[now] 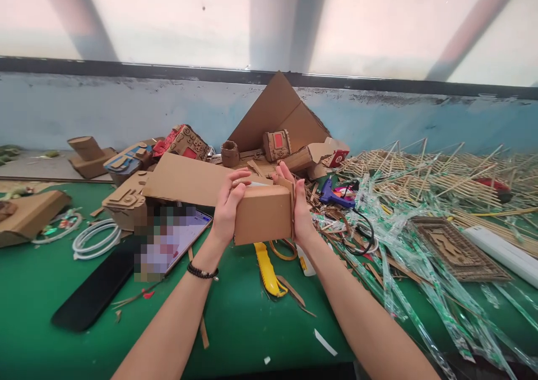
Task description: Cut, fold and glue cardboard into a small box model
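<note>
Held up above the table is a small brown cardboard box (pixel 263 217), its near face smooth and its top edge rounded. My left hand (pixel 226 211) grips its left side, with the thumb at the upper corner. Against the right side lies the palm of my right hand (pixel 300 207), its fingers pointing up and a thin layered cardboard piece (pixel 290 185) between palm and box. A long flat cardboard strip (pixel 189 177) stretches left from behind my left hand; whether it joins the box is hidden. Below the box lies a yellow utility knife (pixel 269 270).
A lit phone (pixel 179 240) and a black case (pixel 98 287) lie at left. Behind stand cardboard models and a large cardboard sheet (pixel 269 114). To the right are a blue glue gun (pixel 336 195), tangled plastic strapping (pixel 399 262), bamboo sticks (pixel 412 167) and a framed cardboard relief (pixel 458 249).
</note>
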{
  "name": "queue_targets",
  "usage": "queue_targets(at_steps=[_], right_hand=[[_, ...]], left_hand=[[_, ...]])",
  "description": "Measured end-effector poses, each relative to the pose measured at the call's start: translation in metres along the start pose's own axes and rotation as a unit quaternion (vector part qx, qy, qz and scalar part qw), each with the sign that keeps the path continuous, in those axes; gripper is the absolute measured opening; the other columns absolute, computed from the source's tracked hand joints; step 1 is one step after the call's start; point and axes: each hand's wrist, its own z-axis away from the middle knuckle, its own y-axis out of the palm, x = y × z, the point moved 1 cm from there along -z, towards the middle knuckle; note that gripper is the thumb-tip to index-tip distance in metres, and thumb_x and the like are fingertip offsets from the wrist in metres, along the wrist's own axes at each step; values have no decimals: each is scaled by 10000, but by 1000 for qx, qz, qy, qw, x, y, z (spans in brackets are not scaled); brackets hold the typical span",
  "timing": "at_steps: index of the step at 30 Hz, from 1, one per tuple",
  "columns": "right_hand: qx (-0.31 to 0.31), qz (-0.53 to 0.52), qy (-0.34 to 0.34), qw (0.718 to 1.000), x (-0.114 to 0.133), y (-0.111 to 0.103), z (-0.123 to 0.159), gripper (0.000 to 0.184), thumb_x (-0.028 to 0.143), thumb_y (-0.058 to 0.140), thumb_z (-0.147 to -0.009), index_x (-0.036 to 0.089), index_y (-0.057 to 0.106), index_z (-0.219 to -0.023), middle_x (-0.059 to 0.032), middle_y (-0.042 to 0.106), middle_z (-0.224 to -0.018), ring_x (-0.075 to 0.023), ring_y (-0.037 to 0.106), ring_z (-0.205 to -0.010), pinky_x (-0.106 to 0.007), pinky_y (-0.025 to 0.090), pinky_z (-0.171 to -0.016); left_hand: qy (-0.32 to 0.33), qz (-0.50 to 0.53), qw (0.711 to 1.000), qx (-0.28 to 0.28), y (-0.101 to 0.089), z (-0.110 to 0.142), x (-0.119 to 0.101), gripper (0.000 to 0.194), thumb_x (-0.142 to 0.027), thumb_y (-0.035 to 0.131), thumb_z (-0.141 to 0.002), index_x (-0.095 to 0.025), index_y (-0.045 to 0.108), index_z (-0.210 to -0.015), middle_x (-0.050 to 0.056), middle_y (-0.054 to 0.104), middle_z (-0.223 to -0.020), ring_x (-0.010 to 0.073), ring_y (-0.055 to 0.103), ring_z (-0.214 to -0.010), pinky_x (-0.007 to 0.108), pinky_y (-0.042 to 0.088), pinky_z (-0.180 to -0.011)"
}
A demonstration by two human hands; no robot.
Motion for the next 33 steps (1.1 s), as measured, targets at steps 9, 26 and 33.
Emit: queue_targets(at_steps=[9, 26, 33], right_hand=[[-40, -64, -4, 997, -9, 0, -3, 805, 844, 399, -993, 481, 324, -1709, 93, 365, -1781, -226, 343, -1660, -420, 393, -1311], [-109, -92, 99, 985, -7, 6, 10, 718, 907, 519, -897, 299, 781, -1174, -53, 817, -1075, -286, 750, -1040, -390, 576, -873], [-97, -98, 64, 988, -17, 4, 12, 592, 808, 523, -964, 311, 812, -1107, -37, 793, -1133, -275, 700, -1134, -371, 543, -947]], left_hand=[[-27, -30, 998, 51, 2, -24, 3, 327, -417, 551, -991, -231, 661, -1235, 73, 685, -1365, 257, 636, -1222, 368, 479, -1015], [-192, 70, 977, 57, -8, 10, 1, 375, -535, 648, -956, -238, 725, -1172, 67, 700, -1295, 292, 651, -1195, 336, 515, -911], [-190, 70, 978, 50, -5, 17, 7, 350, -532, 619, -982, -264, 699, -1192, 61, 696, -1229, 287, 614, -1218, 342, 475, -954]])
